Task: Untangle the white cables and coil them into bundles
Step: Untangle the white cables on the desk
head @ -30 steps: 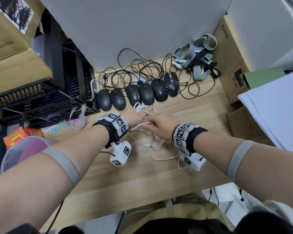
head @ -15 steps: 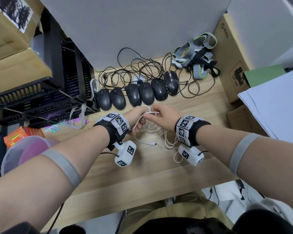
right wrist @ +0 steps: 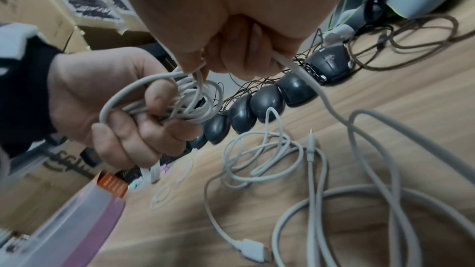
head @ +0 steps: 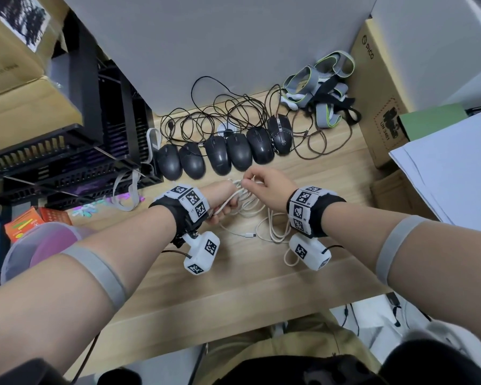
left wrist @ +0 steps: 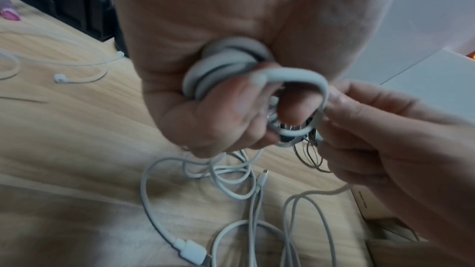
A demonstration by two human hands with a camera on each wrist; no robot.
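My left hand [head: 224,202] grips a small coil of white cable [right wrist: 185,98], its loops bunched inside the curled fingers [right wrist: 133,135]. My right hand [head: 264,187] sits just right of it and pinches the same cable's running strand [right wrist: 303,76] at the coil's edge. In the left wrist view the cable coil [left wrist: 226,64] wraps the palm and a loop [left wrist: 300,80] arches to the right hand's fingertips [left wrist: 342,96]. Loose white cable [head: 270,223] trails on the wooden desk [head: 247,287] under both hands, with a USB plug [right wrist: 253,250] and a thin connector [head: 251,235] lying free.
A row of black computer mice [head: 225,157] with tangled dark cords [head: 220,115] lies just beyond the hands. Grey straps [head: 322,90] sit at the back right. Black trays [head: 67,162] stand at left, cardboard boxes [head: 378,87] and white sheets [head: 450,168] at right, a plastic tub [head: 39,245] near left.
Both hands have lifted off the desk and moved slightly away from me. The right hand has drawn the strand up and over, adding a turn to the coil in the left hand.
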